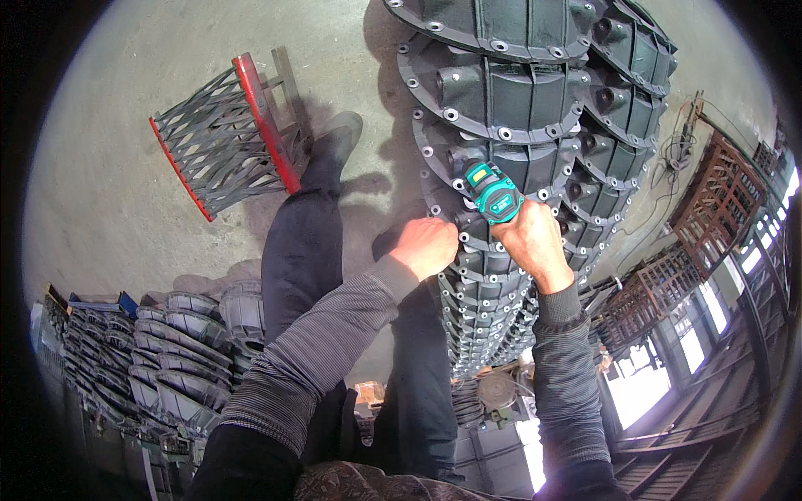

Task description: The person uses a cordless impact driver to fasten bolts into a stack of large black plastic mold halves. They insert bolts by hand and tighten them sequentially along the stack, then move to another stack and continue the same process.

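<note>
Right hand [533,244]: fingers wrapped around the grip of the power tool.
Power tool [499,199]: teal and black, just ahead of the right fingers, its nose pointing forward and left over a housing's rim.
Left hand [424,247]: fingers curled, at the left edge of the housings, just left of the right hand; cannot tell whether they grip anything.
Metal housings [511,93]: dark, ribbed, with holes along their rims, stacked in rows ahead of, beneath and behind the right fingers.
Red-edged metal frame [267,125]: on the floor [167,67], well left of and ahead of the left fingers.
Brown racks [720,196]: well right of the right fingers.
</note>
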A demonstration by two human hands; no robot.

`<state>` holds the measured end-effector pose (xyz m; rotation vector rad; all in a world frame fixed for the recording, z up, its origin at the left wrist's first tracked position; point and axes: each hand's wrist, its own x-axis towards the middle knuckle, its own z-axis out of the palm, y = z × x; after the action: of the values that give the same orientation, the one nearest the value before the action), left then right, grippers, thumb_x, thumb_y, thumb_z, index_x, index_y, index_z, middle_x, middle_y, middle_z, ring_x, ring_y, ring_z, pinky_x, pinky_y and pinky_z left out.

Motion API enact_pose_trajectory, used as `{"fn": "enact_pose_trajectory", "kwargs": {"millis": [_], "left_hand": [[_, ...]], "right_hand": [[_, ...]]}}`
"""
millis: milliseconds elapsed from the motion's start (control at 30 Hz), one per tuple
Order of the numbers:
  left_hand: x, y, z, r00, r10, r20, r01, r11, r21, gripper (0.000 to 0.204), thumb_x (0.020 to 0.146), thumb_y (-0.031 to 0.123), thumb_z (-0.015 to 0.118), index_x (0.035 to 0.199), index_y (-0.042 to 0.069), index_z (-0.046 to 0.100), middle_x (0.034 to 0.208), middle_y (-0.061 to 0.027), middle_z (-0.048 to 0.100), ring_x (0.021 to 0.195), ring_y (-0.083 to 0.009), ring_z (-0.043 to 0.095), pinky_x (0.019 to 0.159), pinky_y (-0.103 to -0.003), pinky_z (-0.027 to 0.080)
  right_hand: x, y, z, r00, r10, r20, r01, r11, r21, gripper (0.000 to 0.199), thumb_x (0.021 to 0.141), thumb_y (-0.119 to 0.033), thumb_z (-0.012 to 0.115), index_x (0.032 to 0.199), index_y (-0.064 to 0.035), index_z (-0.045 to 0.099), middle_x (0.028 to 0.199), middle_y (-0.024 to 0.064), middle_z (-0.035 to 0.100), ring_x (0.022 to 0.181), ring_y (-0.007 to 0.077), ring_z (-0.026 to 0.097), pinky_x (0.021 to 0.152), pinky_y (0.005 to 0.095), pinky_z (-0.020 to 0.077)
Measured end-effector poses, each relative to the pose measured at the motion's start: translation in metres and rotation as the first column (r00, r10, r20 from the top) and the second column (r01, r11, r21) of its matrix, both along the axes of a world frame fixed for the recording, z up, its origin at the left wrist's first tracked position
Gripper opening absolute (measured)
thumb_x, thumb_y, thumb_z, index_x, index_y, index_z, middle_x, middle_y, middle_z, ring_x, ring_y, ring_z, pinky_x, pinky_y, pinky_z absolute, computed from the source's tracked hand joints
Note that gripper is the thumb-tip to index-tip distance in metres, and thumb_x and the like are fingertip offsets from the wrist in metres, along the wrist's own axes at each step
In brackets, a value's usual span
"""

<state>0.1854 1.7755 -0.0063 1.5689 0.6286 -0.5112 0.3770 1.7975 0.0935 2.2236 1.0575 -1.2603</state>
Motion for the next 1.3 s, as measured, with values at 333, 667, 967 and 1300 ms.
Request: {"fn": "enact_pose_trajectory", "kwargs": {"millis": [333, 667, 967, 1300], "left_hand": [[0.013, -0.013, -0.002, 0.997, -0.015, -0.075, 0.012, 0.999, -0.037, 0.036, 0.096, 0.029, 0.063, 0.092, -0.004, 0.077, 0.097, -0.0297, 0.074, 0.099, -0.0478, 0.072, 0.09, -0.056, 0.056], [0.023, -0.019, -0.006, 0.996, -0.068, -0.064, 0.071, 0.996, 0.045, 0.032, 0.095, 0.025, 0.064, 0.09, -0.004, 0.074, 0.086, -0.0285, 0.073, 0.088, -0.0466, 0.073, 0.082, -0.057, 0.057], [0.024, -0.016, -0.009, 0.996, -0.075, -0.046, 0.078, 0.994, 0.07, 0.033, 0.095, 0.025, 0.063, 0.089, -0.005, 0.074, 0.086, -0.0286, 0.073, 0.087, -0.0463, 0.073, 0.082, -0.056, 0.057], [0.019, -0.007, -0.006, 0.997, -0.036, -0.07, 0.039, 0.998, 0.039, 0.033, 0.096, 0.026, 0.063, 0.091, -0.004, 0.074, 0.089, -0.0282, 0.074, 0.088, -0.0462, 0.073, 0.081, -0.056, 0.057]], "right_hand": [[0.055, -0.04, 0.06, 0.807, -0.566, -0.17, 0.59, 0.788, 0.178, 0.017, 0.085, -0.009, 0.076, 0.099, 0.0012, 0.075, 0.075, 0.0103, 0.074, 0.068, 0.0229, 0.072, 0.068, 0.0371, 0.0552], [0.16, -0.09, 0.004, 0.614, -0.778, -0.131, 0.762, 0.542, 0.353, 0.015, 0.087, -0.011, 0.076, 0.095, 0.0014, 0.077, 0.074, 0.0052, 0.074, 0.06, 0.0122, 0.067, 0.058, 0.0286, 0.0492], [0.155, -0.093, -0.014, 0.573, -0.803, -0.161, 0.791, 0.492, 0.364, 0.015, 0.086, -0.011, 0.076, 0.096, 0.0003, 0.075, 0.078, 0.0055, 0.073, 0.061, 0.0131, 0.068, 0.057, 0.0301, 0.0508], [0.201, -0.054, -0.002, 0.697, -0.707, -0.119, 0.717, 0.686, 0.121, 0.021, 0.081, -0.006, 0.074, 0.101, -0.0018, 0.069, 0.084, 0.0056, 0.071, 0.057, 0.0167, 0.065, 0.055, 0.0343, 0.0527]]}}
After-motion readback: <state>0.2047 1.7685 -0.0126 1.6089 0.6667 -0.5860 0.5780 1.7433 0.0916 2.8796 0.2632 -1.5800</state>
